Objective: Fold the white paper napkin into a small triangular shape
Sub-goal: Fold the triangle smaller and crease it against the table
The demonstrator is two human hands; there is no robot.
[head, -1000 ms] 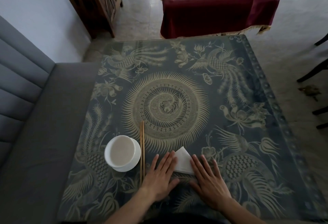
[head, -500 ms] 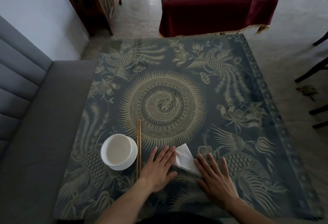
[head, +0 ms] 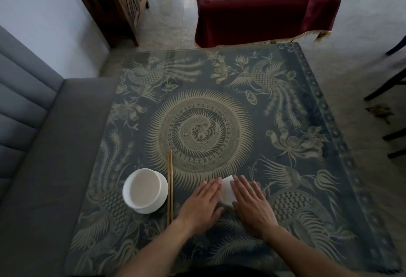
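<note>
The white paper napkin [head: 227, 191] lies folded on the patterned table [head: 285, 109] near its front edge, and only a narrow strip shows between my hands. My left hand [head: 203, 205] lies flat, palm down, over the napkin's left part with its fingers together. My right hand [head: 252, 204] lies flat over the right part, fingers pointing away from me. Both hands press on the napkin; neither grips it. Most of the napkin's outline is hidden under them.
A white bowl on a saucer [head: 145, 190] stands left of my hands, with a pair of chopsticks [head: 170, 185] lying between it and my left hand. A grey sofa [head: 33, 167] runs along the left. A red-clothed table [head: 261, 4] stands beyond, dark chair legs [head: 386, 87] at right.
Both hands have closed in over the napkin, my right hand sliding left and forward. Less of the white paper shows now than a second ago.
</note>
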